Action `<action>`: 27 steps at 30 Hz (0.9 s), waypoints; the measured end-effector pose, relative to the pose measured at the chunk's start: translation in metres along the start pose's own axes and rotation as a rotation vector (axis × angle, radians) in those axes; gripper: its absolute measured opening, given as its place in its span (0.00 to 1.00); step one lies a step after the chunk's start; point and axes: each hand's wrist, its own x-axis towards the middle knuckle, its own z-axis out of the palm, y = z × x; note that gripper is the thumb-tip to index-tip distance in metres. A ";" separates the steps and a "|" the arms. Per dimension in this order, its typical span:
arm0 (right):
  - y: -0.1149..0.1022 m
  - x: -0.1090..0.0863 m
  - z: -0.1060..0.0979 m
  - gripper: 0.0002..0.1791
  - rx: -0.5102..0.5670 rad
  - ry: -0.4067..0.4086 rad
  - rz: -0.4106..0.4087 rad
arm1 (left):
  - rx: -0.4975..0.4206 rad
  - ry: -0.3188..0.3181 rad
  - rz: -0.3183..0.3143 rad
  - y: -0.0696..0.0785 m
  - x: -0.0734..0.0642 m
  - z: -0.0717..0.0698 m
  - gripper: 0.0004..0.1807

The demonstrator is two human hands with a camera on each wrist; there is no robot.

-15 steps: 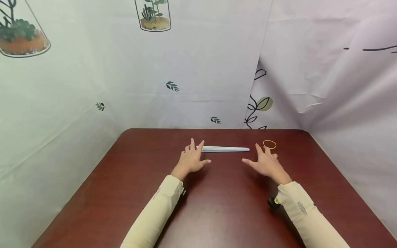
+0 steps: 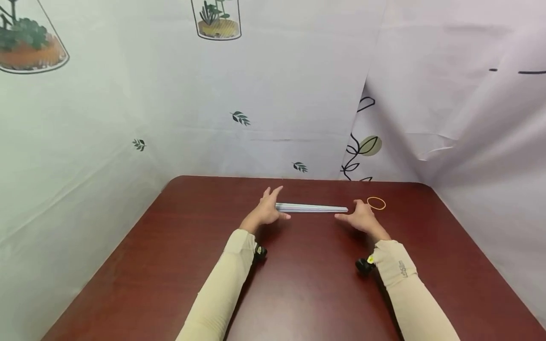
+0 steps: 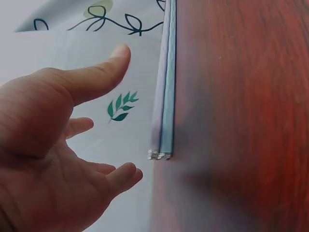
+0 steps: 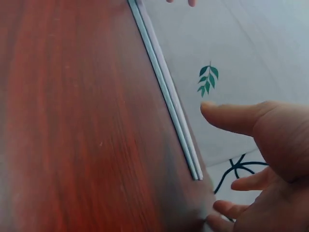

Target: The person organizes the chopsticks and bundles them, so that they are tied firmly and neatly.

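One bundle of slim, pale sticks (image 2: pixel 312 208) lies on the surface (image 2: pixel 298 284); the sticks are too fine to count. One yellow band (image 2: pixel 378 209) lies just past the bundle's right end. Two hands, the left hand (image 2: pixel 268 211) and right hand (image 2: pixel 361 219), flank the bundle's ends, thumbs well apart from loosely spread fingers, gripping nothing. Beyond the bundle runs the surface's far edge; more room stretches on its near side. Its long axis runs left-right, tapering rightward.
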 end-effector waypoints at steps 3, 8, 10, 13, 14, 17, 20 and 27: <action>0.011 0.004 0.006 0.46 0.095 0.021 0.005 | -0.017 -0.013 -0.018 -0.003 0.002 0.008 0.53; 0.022 0.011 0.012 0.40 0.174 0.068 -0.018 | -0.069 0.017 -0.084 -0.005 0.006 0.014 0.50; 0.023 0.014 0.013 0.38 0.199 0.064 -0.044 | -0.084 0.065 -0.109 -0.006 0.009 0.015 0.48; 0.025 0.018 0.014 0.35 0.220 0.039 -0.089 | -0.082 0.122 -0.146 -0.010 0.012 0.017 0.46; 0.026 0.018 0.015 0.34 0.220 0.033 -0.100 | -0.078 0.130 -0.155 -0.011 0.013 0.018 0.46; 0.031 0.018 0.015 0.31 0.217 0.038 -0.134 | -0.067 0.143 -0.164 -0.015 0.013 0.020 0.43; 0.036 0.019 0.016 0.29 0.225 0.055 -0.177 | -0.055 0.179 -0.161 -0.019 0.012 0.021 0.38; 0.040 0.023 0.016 0.20 0.172 0.116 -0.259 | -0.022 0.212 -0.143 -0.021 0.016 0.016 0.28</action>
